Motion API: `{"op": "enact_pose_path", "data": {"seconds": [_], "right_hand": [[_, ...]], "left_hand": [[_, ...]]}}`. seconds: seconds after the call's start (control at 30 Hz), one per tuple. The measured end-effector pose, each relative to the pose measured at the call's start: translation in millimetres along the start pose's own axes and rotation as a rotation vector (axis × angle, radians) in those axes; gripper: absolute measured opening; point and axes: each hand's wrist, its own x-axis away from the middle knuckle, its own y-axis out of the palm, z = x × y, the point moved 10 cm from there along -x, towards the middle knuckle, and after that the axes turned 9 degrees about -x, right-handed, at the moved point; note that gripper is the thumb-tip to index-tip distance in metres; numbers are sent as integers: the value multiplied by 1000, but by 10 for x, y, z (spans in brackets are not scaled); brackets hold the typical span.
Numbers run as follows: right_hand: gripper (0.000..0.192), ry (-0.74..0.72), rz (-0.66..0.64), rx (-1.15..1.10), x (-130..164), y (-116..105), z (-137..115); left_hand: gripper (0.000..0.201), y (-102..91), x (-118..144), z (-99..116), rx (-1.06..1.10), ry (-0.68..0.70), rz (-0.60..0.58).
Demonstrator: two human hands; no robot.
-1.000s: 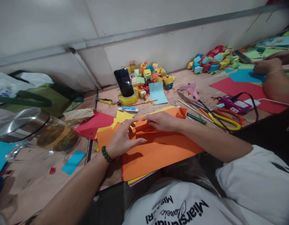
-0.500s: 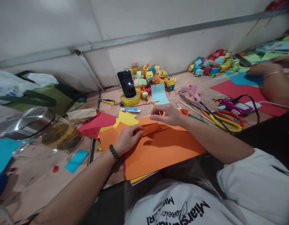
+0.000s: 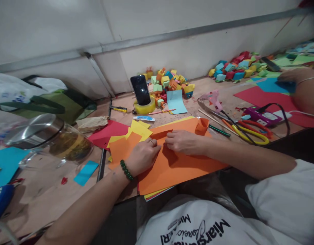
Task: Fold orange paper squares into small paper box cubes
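At the near edge of the table (image 3: 57,200), the orange paper sheet (image 3: 177,166) hangs partly over the rim and covers most of a stack beneath it, of which only thin yellow and red edges show. The fingertips of both hands are hard to make out where they meet over the sheet, so the exact pinch is uncertain. At far right another person's arm (image 3: 303,90) is cut off by the frame, resting on blue and red paper. On the left a glass jug (image 3: 51,143) with a metal lid lies in blurred close view, holding what looks like a yellowish-brown liquid; a green bag (image 3: 55,107) sits behind it, contents unseen. A phone (image 3: 140,90) stands upright in a yellow tape roll (image 3: 144,108). The left hand (image 3: 143,157), with a green bead bracelet at the wrist, lies curled on the sheet's left part, fingers pressed down on a fold. The right hand (image 3: 184,142) rests just beside it, fingers bent and closed on the same orange fold. A small folded orange box (image 3: 201,125) sits on the sheet's far corner.
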Motion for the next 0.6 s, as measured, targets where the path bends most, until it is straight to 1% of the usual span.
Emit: {"op": "enact_pose_path", "data": {"seconds": [0.07,0.13,0.2,0.27,0.37,0.43,0.5,0.6], "right_hand": [[18,54,-16,-29,110,63,58],[23,82,-27,-94,224,67,82],[24,96,-31,-133,301,0,74],[21,158,-46,-131,326,-98,97],[18,331,-88,-145,292,-224,203],[20,417,-73,-165,231,-308,266],[22,462,-36,-180,157,-356,323],[26,455,-14,-230,67,-283,408]], "left_hand": [[24,-34,25,16,10,5,-5],[21,-66,44,-7,62,-20,19],[23,-65,57,-78,129,-75,55],[28,-28,67,-187,189,-155,92],[32,36,69,-345,245,-263,140],[31,64,57,-401,259,-295,147],[30,77,42,-425,259,-306,137],[30,61,35,-433,256,-301,137]]}}
